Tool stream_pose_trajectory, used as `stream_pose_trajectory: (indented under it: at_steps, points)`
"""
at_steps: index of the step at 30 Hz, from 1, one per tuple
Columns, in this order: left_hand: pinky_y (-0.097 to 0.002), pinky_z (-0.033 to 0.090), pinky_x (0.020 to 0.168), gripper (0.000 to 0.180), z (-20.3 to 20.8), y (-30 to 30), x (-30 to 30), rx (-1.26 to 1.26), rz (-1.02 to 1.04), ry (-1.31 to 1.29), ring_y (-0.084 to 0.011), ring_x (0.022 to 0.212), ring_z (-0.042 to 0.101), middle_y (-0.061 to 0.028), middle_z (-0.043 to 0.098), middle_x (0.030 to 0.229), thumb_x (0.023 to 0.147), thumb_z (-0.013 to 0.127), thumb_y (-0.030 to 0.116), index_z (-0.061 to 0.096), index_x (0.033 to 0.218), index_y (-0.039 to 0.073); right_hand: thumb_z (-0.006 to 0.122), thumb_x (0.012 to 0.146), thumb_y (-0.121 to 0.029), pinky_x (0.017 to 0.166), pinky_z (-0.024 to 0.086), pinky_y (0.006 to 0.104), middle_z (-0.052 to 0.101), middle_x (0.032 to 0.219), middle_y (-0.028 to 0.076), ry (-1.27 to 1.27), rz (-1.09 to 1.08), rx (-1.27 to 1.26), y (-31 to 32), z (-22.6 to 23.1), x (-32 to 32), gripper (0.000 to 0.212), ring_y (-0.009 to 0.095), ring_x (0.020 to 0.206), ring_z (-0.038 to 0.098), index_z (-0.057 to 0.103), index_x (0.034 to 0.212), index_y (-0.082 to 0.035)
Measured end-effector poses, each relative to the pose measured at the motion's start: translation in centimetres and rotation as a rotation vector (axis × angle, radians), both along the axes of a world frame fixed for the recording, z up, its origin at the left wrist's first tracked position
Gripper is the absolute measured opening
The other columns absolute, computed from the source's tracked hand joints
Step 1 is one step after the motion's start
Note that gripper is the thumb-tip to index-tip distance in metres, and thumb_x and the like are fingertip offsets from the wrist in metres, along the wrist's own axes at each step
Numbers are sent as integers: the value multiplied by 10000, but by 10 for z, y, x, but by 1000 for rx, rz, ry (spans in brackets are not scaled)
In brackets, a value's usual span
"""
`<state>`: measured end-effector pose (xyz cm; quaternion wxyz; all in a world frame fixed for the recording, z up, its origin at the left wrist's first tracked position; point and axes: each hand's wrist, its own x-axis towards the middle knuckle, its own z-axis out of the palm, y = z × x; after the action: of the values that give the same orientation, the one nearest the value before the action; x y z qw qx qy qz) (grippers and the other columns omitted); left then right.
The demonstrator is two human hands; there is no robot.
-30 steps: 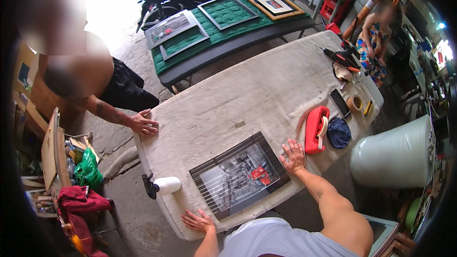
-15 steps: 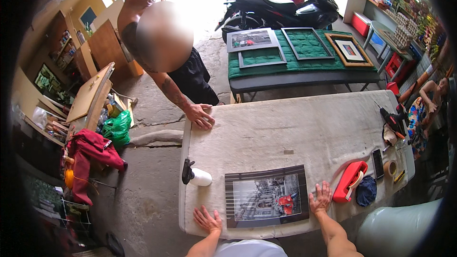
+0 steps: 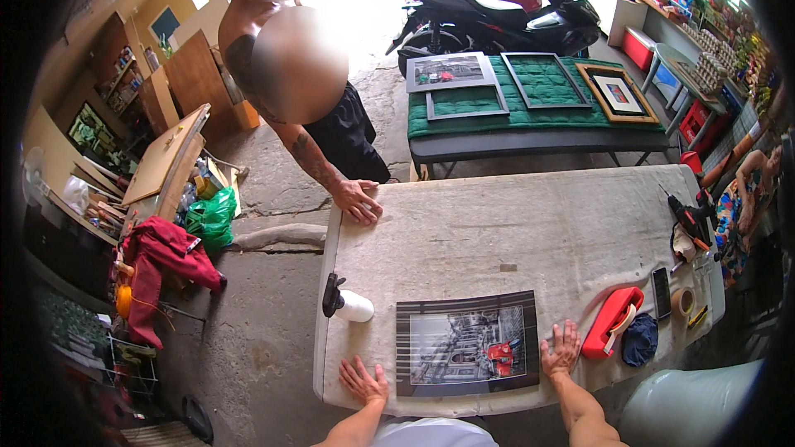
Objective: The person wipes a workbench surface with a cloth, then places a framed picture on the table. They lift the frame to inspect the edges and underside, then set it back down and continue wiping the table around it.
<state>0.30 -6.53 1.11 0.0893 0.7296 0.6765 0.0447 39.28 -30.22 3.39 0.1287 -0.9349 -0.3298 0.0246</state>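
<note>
A black-bordered print [image 3: 468, 344], grey with a red vehicle in it, lies flat near the table's front edge. Just left of it, my left hand [image 3: 363, 381] rests palm down on the cloth-covered table [image 3: 447, 240], fingers spread. To the print's right, my right hand [image 3: 561, 349] also lies flat with its fingers apart. Neither hand holds anything. A white spray bottle [image 3: 354, 306] with a black trigger lies or leans beyond my left hand. Close to my right hand is a red tape dispenser [image 3: 611, 323], with a dark blue crumpled cloth [image 3: 639, 339] beside it.
A phone [image 3: 661, 293], a tape roll [image 3: 683, 303], a yellow-black cutter [image 3: 698, 315] and a power drill [image 3: 689, 219] lie along the right side. Across the table a person's hand [image 3: 358, 201] rests on the far left corner. Frames [image 3: 546, 81] lie on a green-padded table behind.
The whole scene sits slightly right and lower in the picture, as my head has turned a little. My hands, the print and the other person's hand keep their places on the table.
</note>
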Motion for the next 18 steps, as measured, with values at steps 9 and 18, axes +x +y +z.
stream_pose_trajectory:
  at_steps: [9, 18]
  points:
    - [-539, 85, 1150, 739, -3, 0, -1, 18, -4, -11, -410, 1412, 148, -244, 187, 1519, 851, 518, 475, 314, 1444, 86, 613, 774, -356, 1145, 158, 493, 326, 1484, 167, -13, -4, 6, 1, 1, 0, 593, 338, 1399, 245, 513, 1301, -103]
    - [-537, 88, 1148, 727, -5, 0, -1, 38, -11, 13, -392, 1413, 145, -237, 185, 1517, 859, 518, 457, 305, 1445, 83, 616, 769, -358, 1142, 162, 494, 331, 1483, 164, -25, -11, 7, 0, -2, -1, 592, 338, 1398, 248, 515, 1296, -108]
